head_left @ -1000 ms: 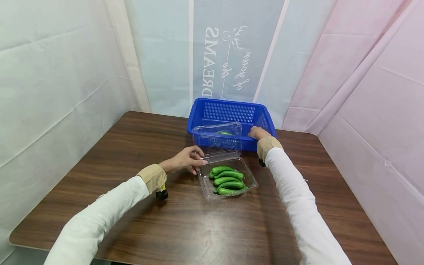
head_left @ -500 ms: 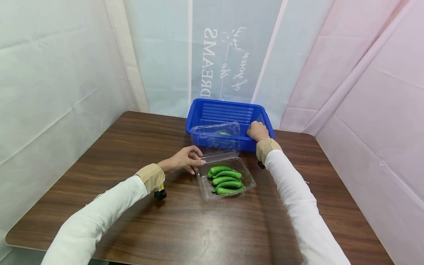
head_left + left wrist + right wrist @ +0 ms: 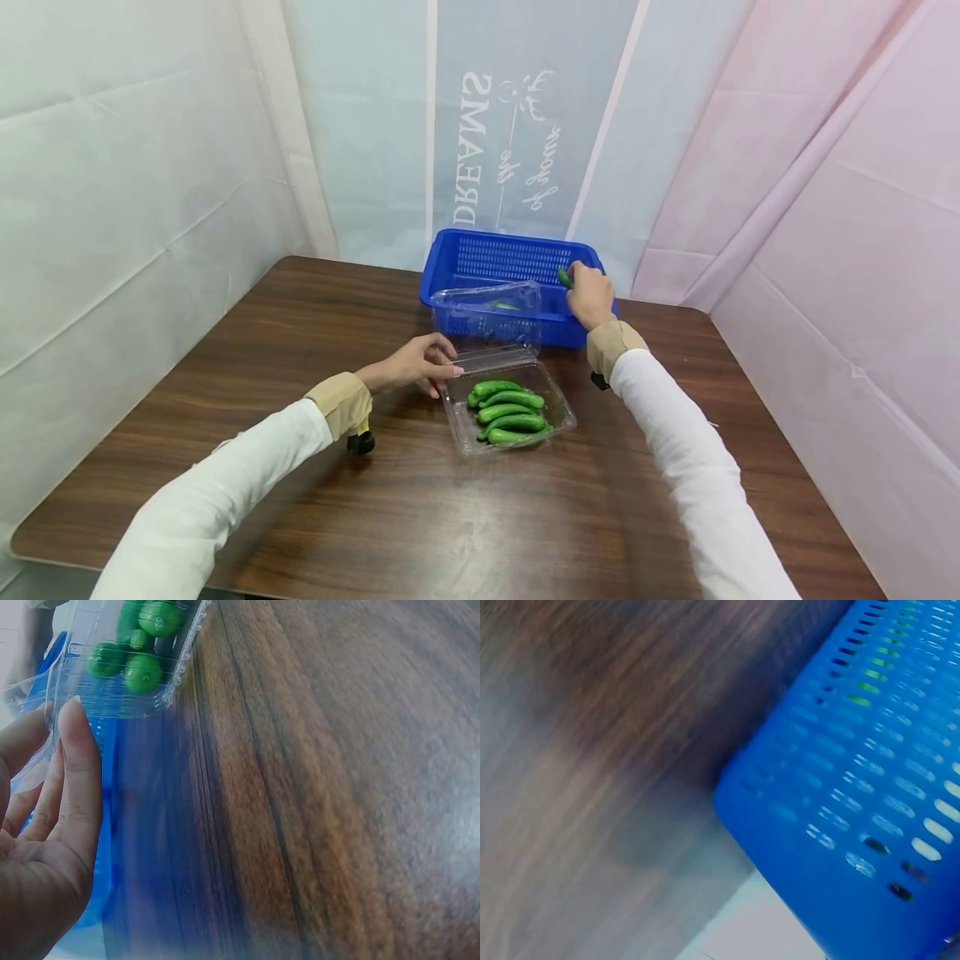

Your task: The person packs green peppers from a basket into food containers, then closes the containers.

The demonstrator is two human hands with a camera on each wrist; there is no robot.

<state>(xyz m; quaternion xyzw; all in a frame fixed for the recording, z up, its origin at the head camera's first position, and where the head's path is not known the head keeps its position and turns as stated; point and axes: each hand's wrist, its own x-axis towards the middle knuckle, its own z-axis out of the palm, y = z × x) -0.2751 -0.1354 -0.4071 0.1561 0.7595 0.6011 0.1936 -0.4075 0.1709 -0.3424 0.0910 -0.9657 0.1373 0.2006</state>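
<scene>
Clear container (image 3: 558, 402): held green vegetables (image 3: 510, 399), edge pinched by left hand (image 3: 414, 362), ten o'clock. Blue basket (image 3: 513, 260), container's twelve o'clock: right hand (image 3: 591, 293) gripped one vegetable (image 3: 565, 278), three o'clock.

A lettered curtain (image 3: 513, 150) hangs behind the brown table (image 3: 345, 517).

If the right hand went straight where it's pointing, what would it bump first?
Probably the back wall of the blue, slotted plastic basket; depth is unclear, so the right hand might pass above.
</scene>
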